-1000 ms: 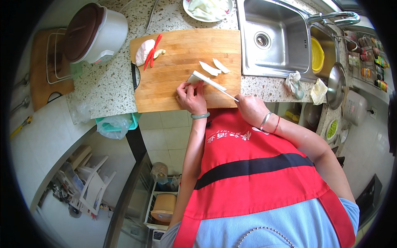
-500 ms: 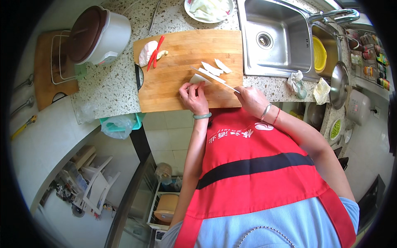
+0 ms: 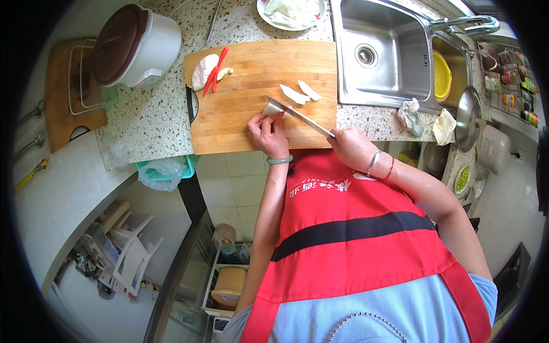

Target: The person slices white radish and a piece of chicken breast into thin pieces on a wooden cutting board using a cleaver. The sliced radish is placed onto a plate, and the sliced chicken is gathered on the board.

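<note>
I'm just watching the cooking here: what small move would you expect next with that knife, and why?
Probably a downward press of the knife. Its blade already rests across the pale vegetable piece that the left hand pins to the cutting board, and two cut slices lie just beyond.

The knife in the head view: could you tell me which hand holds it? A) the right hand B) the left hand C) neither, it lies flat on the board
A: the right hand grips the knife, while the left hand steadies a pale vegetable piece on the cutting board.
</note>
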